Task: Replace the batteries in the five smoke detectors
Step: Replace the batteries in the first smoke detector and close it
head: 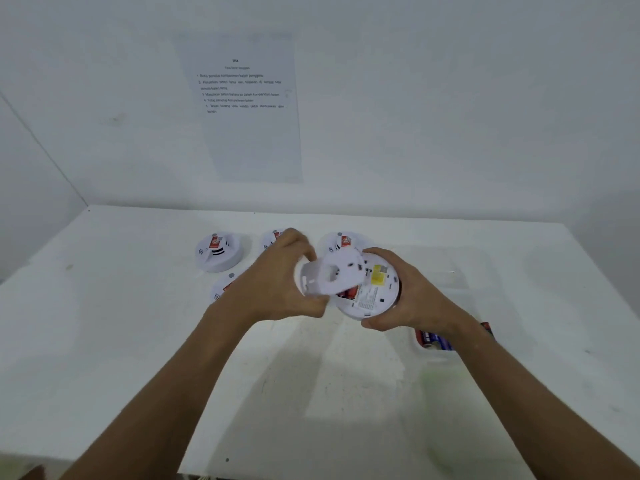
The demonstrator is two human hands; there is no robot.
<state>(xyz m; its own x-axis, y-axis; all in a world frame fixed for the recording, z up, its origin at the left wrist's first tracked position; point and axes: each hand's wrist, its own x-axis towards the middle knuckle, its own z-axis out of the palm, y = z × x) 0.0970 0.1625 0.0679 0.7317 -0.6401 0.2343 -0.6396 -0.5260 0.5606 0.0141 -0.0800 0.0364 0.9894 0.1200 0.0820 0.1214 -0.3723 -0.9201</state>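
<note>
Gripping a smoke detector in the right hand above the white table, back upward, left hand pinching its loosened white back cover, four more detectors lying beyond, batteries near right.

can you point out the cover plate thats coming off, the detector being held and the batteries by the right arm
cover plate (330, 273): head view, on its flat white face beside the hole.
held smoke detector (377, 292): head view, on its labelled back below the yellow sticker.
batteries (433, 340): head view, on the blue and red wrappers left of the right forearm.
</note>
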